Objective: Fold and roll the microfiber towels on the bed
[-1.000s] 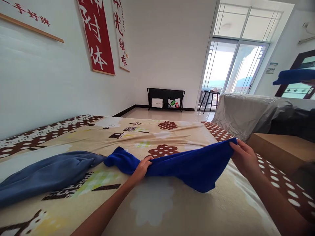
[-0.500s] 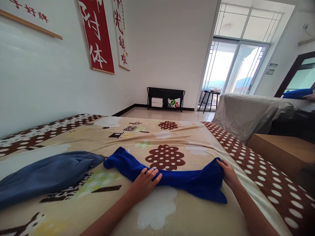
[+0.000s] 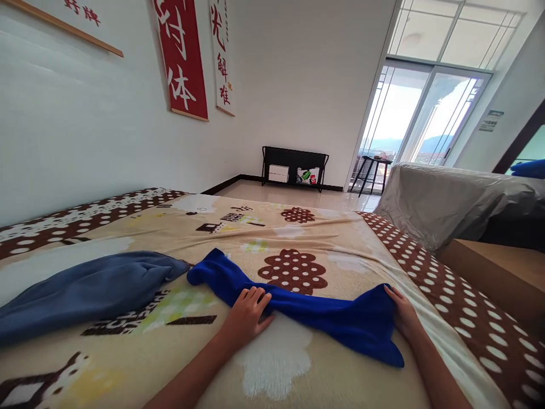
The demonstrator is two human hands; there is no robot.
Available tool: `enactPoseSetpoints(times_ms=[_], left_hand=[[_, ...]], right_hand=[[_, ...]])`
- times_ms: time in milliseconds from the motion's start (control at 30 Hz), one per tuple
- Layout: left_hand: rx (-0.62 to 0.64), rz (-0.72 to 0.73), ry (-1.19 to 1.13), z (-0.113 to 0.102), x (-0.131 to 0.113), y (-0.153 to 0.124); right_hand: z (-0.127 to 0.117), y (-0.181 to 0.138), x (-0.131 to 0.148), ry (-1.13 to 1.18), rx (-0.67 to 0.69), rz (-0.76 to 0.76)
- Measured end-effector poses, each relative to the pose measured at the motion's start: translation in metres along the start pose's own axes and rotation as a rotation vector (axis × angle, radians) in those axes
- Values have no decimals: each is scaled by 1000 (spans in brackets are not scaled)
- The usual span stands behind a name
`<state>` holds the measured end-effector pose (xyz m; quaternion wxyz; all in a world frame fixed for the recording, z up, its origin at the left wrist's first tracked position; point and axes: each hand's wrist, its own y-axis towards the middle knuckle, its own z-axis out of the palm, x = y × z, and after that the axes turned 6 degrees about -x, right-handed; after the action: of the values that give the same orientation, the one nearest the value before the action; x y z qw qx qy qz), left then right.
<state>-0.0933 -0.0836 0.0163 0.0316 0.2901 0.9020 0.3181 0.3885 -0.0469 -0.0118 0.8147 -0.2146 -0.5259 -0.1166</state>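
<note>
The blue cloth [image 3: 323, 312] lay bunched on the blanket [image 3: 272, 363]. Its right end had come down low, so it looked nearer to lying flat. The right hand [image 3: 403, 315] pinched that end. The left hand [image 3: 248, 313] touched the middle; I couldn't tell if it gripped. A grey-blue cloth [image 3: 97, 289] lay beside it.

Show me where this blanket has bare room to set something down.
The blanket is free beyond the blue cloth, toward the black shelf, and on the cloth's near side, between the left hand and right hand. It is crowded along the blue cloth, where both hands are, and at left, where the slate-blue cloth lies.
</note>
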Motion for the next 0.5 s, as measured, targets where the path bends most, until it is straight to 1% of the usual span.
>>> enactPoseSetpoints(times_ms=[133, 233, 333, 500], left_hand=[[-27, -40, 50, 8, 1, -2], [-63, -45, 71, 10, 6, 0], [-122, -68, 92, 3, 14, 5], [-196, -141, 146, -18, 32, 11]], right_hand=[[-6, 5, 1, 22, -12, 0], [-10, 2, 2, 43, -17, -11], [-12, -4, 2, 67, -30, -36], [-8, -14, 4, 86, -7, -83]])
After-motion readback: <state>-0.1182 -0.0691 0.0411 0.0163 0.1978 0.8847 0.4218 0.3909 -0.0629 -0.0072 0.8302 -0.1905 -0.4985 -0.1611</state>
